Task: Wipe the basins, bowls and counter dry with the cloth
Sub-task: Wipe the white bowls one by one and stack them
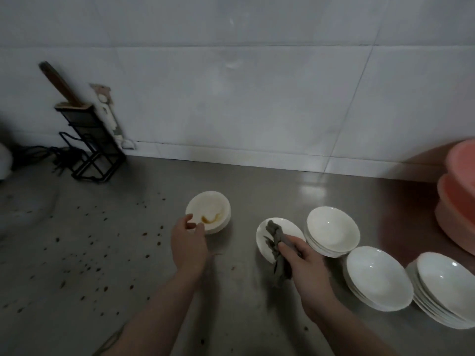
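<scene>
Pretty dim kitchen corner. Big pale wall tiles (257, 93) across the whole back, thin grout lines, faint glare patch near 12 o'clock. Grey steel desk (295, 181) below, shiny at 2 o'clock, speckled with dark spots toward 8. Black wire knife rack (90, 140) at 10 o'clock with a wooden handle (57, 82) sticking up, tangle of black cables (38, 152) beside it.

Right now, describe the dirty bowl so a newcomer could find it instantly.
On the grey steel counter, look left of the three stacks of clean white bowls, just beyond the fingertips of the left hand. The round white bowl with a brown-yellow smear inside sits there; its neighbours are spotless.
</scene>
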{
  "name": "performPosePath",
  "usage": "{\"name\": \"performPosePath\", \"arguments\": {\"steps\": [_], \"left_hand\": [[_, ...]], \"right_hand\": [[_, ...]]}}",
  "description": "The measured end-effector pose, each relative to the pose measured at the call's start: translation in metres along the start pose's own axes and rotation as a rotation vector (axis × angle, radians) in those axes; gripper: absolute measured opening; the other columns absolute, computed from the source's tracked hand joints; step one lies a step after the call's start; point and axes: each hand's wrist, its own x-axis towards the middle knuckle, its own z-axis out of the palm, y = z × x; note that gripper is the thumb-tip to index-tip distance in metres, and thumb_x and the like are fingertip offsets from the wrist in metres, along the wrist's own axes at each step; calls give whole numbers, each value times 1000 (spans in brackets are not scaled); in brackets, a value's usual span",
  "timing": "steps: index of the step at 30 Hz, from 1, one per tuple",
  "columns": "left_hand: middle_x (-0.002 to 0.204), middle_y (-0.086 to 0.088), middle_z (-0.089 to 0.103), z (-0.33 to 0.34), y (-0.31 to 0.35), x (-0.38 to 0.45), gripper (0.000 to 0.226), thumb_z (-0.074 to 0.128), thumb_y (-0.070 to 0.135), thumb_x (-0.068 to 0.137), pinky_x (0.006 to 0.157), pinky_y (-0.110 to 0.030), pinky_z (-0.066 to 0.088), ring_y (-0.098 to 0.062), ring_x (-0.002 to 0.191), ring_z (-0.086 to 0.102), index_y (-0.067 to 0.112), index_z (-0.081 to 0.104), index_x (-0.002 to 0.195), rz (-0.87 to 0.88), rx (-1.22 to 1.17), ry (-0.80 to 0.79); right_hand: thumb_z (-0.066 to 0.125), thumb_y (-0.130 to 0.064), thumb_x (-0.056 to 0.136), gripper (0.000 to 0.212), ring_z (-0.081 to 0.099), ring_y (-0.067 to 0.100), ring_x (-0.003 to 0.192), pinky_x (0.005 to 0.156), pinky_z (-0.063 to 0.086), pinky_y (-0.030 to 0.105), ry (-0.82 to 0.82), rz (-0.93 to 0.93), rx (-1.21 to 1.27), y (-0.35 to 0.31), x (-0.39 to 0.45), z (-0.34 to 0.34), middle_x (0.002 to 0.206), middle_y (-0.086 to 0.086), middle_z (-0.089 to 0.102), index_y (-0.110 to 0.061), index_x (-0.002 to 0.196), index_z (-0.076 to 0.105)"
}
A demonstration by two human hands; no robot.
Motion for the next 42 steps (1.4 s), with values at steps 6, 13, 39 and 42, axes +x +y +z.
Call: {"name": "performPosePath", "arguments": {"steps": [6, 13, 39, 42], "left_hand": [[99, -5, 64, -6, -8, 26, 40, 70, 31, 83, 75, -30, 42, -24, 90, 62, 9, 59, 116, -115, -20, 13], [93, -3, 60, -4, 3, 41, 24, 69, 18, 84, 69, -29, 40, -18, 81, 55, 6, 61, 103, -88, 76, 22], [81, -9, 72, -5, -52, -163, 18, 57, 11, 92, 54, -48, 58, -32, 60, 70, 25, 69, 95, -146, -207, -455], [82, -14, 71, -3, -52, -162, 23, 54, 11, 94, 53, -46, 58, -36, 57, 69, 31, 65, 93, -178, -237, -481]], "right_hand": [[63, -11, 89, 19, 67, 12, 90, 85, 50, 27, 17, 10, -1, 5, 4, 27, 83, -12, 74, -26, 85, 73], [64, -8, 88, 19, 66, 13, 92, 85, 50, 29, 56, 27, -8, 14, -7, 30, 86, -9, 74, -24, 91, 73], [66, -27, 87, 32, 49, 10, 115, 92, 37, 17, -186, -413, -958, 40, -41, -50, 117, -12, 50, -25, 119, 66], [50, -36, 95, 34, 40, 19, 119, 91, 44, 29, -239, -440, -1295, 57, -39, -32, 129, 0, 42, -21, 125, 58]]}}
